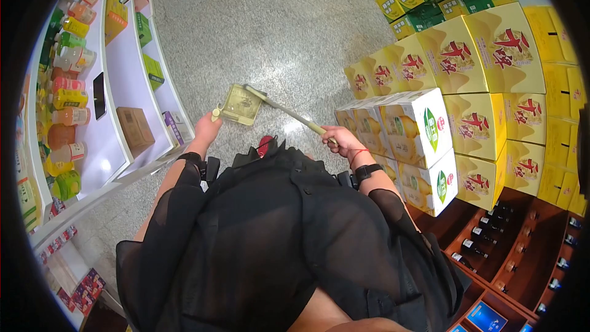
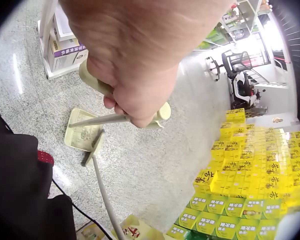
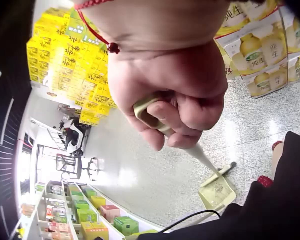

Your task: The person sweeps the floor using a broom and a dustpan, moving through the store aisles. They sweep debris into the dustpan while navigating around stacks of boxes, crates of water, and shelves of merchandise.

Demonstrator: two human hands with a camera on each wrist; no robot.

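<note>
My left hand (image 1: 208, 128) grips the handle of a pale yellow-green dustpan (image 1: 238, 106). In the left wrist view, the fingers (image 2: 127, 112) curl round the grip of that handle, and the dustpan (image 2: 83, 142) lies low near the floor. My right hand (image 1: 343, 139) holds the end of a long-handled broom (image 1: 289, 112); its fingers (image 3: 185, 112) wrap the handle in the right wrist view. The broom head (image 2: 93, 148) lies at the dustpan's open edge, its dark bristles downward. Small marks or bits show inside the dustpan (image 3: 216, 192).
Shelves (image 1: 92, 141) with bottles and boxes line the left. Stacked yellow cartons (image 1: 470, 129) and white-sided cartons (image 1: 418, 129) stand close on the right, above a wooden bottle rack (image 1: 491, 240). Speckled floor tiles (image 1: 246, 18) stretch ahead. A scooter (image 2: 242, 90) and an office chair (image 2: 235, 62) stand farther off.
</note>
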